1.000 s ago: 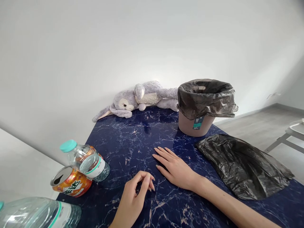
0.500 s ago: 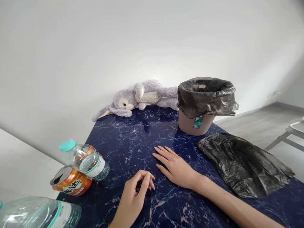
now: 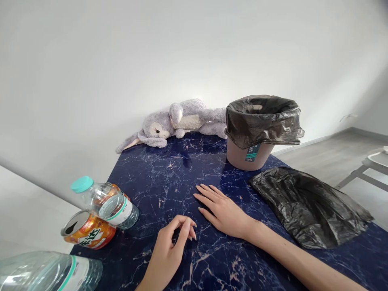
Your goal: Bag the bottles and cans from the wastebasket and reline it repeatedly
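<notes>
A: How are the hands placed?

B: The left hand (image 3: 168,248) is held loosely curled over the desk (image 3: 171,173), thumb drawn to the fingers; whether they touch cannot be told. The right hand (image 3: 222,210) is laid palm down, fingers slightly spread. The two are set near each other but apart, and nothing is seen to be held in either.

A: What is found closest to them?

B: To the right, a black bag (image 3: 309,206) is spread crumpled on the desk, near the right forearm. To the left, a small bottle (image 3: 106,204) with a teal cap is seen. Its white label (image 3: 123,213) is edged in teal, but the print is too small to be read.

A: Can any writing be made out?

B: On the orange can (image 3: 100,234), partly covered by that bottle, the character 达 can be read; the one before it is less clear. On the dark tag (image 3: 252,152) of the bin (image 3: 235,155), "BIN" is shown sideways beside teal stripes.

A: And farther out?

B: The bin is lined with a black liner (image 3: 263,129). Behind, a plush rabbit (image 3: 190,121) is laid along the wall (image 3: 182,52). At the lower left, a large bottle (image 3: 33,266) is cut off by the frame.
</notes>
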A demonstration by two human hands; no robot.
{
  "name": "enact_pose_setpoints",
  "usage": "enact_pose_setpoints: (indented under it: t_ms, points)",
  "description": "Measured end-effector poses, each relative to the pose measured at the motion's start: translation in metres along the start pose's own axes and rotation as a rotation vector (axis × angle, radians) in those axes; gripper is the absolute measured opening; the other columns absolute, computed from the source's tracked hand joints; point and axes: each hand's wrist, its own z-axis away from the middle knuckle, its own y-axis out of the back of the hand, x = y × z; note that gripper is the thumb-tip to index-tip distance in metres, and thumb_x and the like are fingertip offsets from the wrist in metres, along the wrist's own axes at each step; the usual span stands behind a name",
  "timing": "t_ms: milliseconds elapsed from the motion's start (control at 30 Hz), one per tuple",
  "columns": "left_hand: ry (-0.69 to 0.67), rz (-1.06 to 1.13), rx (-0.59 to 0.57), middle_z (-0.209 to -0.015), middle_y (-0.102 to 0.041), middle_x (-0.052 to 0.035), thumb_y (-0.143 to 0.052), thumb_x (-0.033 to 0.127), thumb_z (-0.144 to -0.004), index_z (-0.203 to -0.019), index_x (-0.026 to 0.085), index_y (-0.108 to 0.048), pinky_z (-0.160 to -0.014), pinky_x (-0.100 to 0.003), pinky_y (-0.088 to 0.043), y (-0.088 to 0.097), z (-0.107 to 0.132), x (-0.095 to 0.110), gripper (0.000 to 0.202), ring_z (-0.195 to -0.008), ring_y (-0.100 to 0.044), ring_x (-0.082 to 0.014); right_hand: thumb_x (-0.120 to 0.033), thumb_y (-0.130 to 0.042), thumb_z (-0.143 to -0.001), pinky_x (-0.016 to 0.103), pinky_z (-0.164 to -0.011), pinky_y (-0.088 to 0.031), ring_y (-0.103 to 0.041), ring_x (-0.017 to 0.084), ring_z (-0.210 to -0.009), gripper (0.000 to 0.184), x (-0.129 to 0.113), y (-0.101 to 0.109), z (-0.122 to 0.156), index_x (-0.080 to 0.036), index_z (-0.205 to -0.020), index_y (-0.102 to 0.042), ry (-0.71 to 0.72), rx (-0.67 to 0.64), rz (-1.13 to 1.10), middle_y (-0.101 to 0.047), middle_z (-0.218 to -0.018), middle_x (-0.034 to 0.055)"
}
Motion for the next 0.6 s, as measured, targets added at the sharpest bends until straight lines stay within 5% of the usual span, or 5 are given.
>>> enact_pose_setpoints:
  t_ms: [600]
  points:
    - [0.002, -0.018, 0.015, -0.085, -0.073, -0.002, -0.049, 0.058, -0.109, -0.093, 0.025, -0.068, -0.083, -0.03, -0.049, -0.0015, 0.0008, 0.0042, 0.041, -0.084, -0.07, -0.0209, -0.036, -0.044, -0.114, 0.056, -0.134, -0.032, -0.035, 0.029, -0.162, 0.05, 0.0, -0.0009, 0.0012, -0.02, -0.16, -0.054, -0.002, 0.012, -0.023, -0.046, -0.17, 0.0101]
